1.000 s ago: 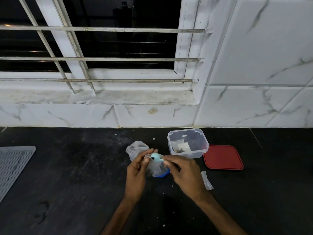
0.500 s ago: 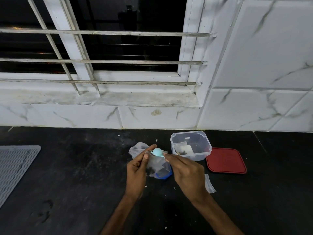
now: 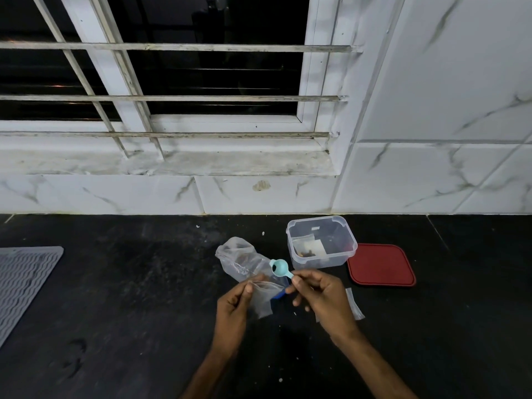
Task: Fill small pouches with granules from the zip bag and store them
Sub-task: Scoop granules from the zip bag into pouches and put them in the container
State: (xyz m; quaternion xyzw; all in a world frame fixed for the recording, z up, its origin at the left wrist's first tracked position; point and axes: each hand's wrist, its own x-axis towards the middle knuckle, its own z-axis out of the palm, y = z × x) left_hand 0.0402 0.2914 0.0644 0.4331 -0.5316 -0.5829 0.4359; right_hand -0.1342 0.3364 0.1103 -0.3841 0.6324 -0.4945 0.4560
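Just below the middle of the frame, the left hand (image 3: 231, 309) pinches the small pouch (image 3: 263, 298) by its top left corner, thumb against curled fingers. The clear pouch hangs from that grip with its mouth uppermost and its long side running down toward the counter (image 3: 129, 312). To its right, the right hand (image 3: 324, 298) pinches the handle end of a little teal spoon (image 3: 278, 267) between thumb and fingertips, the other fingers curled under. The spoon's long axis slants from the fingers up and to the left, so the bowl sits just above the right end of the pouch's mouth, with something dark in it, likely granules. That short drop from bowl to mouth is what the next move seems to turn on. The right hand is the nearer one to do the tipping, and I cannot tell how wide the mouth is held apart. The zip bag (image 3: 240, 256) lies just behind the pouch, toward the upper left of the hands, crumpled and apparently gaping. The clear container (image 3: 339, 259) stands near, up and right of the spoon, with a pouch or two already inside. Its red lid (image 3: 380, 264) lies flat beside it on the right. A spare pouch (image 3: 354, 305) lies flat just right of the right hand. The counter is bare black stone toward the grey mat (image 3: 26, 283) at the left edge, leaving room to move on that side, and the tiled wall stands well behind.
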